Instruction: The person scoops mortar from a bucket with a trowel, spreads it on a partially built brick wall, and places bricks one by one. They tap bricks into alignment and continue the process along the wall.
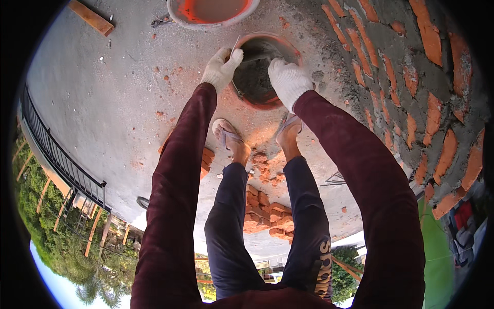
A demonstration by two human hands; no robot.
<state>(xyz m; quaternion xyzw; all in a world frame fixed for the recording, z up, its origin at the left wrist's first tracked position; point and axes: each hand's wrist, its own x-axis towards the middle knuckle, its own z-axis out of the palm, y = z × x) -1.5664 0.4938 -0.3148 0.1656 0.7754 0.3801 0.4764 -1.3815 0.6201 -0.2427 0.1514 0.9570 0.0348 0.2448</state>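
A round orange-rimmed tub (259,104) with wet grey mortar (253,81) inside stands on the concrete in front of my feet. At its left rim is my left hand (222,68) in a white knitted glove, closed with the thumb up; a thin, pale wire-like piece (235,45) sticks up from its grip. My right hand (288,81), gloved the same way, is closed over the tub's right side. A faint light edge runs across the mortar towards its fingers, but what it grips is hidden.
A second tub (213,23) with reddish contents stands beyond. Along the right rises a brick wall (411,77) with grey mortar joints. Broken bricks (265,212) lie piled behind my sandalled feet (230,135). A wooden plank (91,18) lies far left; a black railing (62,147) edges the floor.
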